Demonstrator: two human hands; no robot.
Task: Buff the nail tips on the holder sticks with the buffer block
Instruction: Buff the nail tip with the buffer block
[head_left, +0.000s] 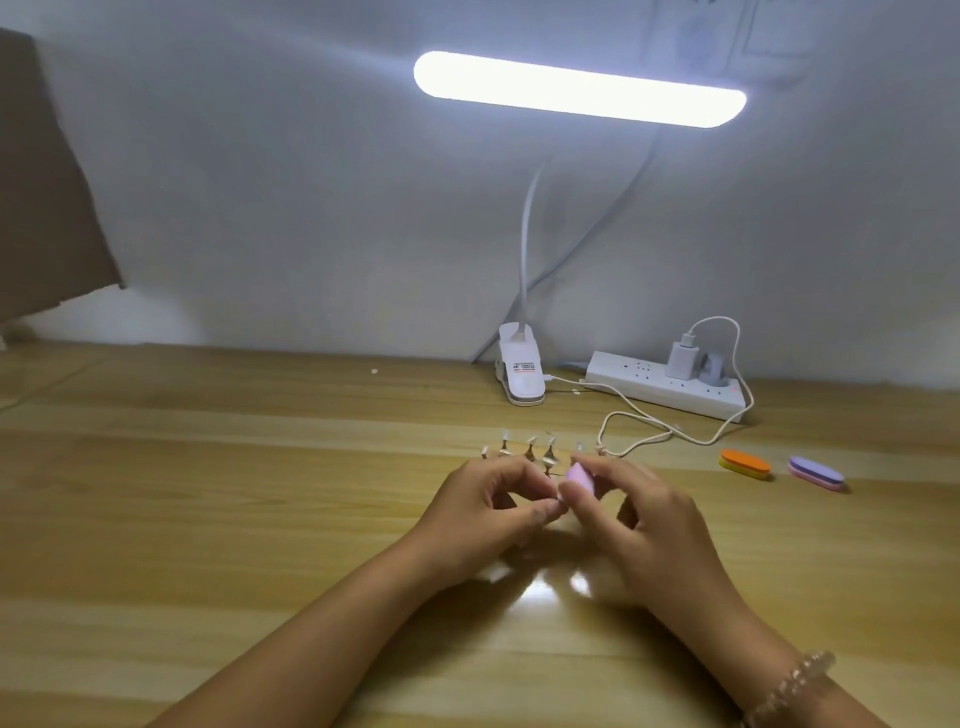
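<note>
Both hands work close together over the middle of the wooden tabletop (218, 467). The left hand (488, 514) has its fingers curled, and thumb and forefinger pinch a small nail tip (560, 500); its stick is hidden inside the grip. The right hand (649, 525) grips a pale lilac buffer block (579, 475) between thumb and fingertips. The block's lower end touches the nail tip, just where the two hands meet. A beaded bracelet (789, 686) circles the right wrist.

Just behind the hands, toward the far edge, a row of holder sticks (530, 449) stands upright, each with a small clear tip on top, though they are too small to see in detail. To the right, well apart from the hands, two more buffers lie flat on the tabletop, an orange buffer (744, 463) and beside it a purple buffer (815, 472).

Along the far edge stands the clip base of a white lamp (522, 371), its lit bar hanging above. Beside it lies a white power strip (670, 387) with a charger plugged in. A white cable (649, 426) loops from there across the wood. A sheet of brown cardboard (47, 182) leans at the far left corner.
</note>
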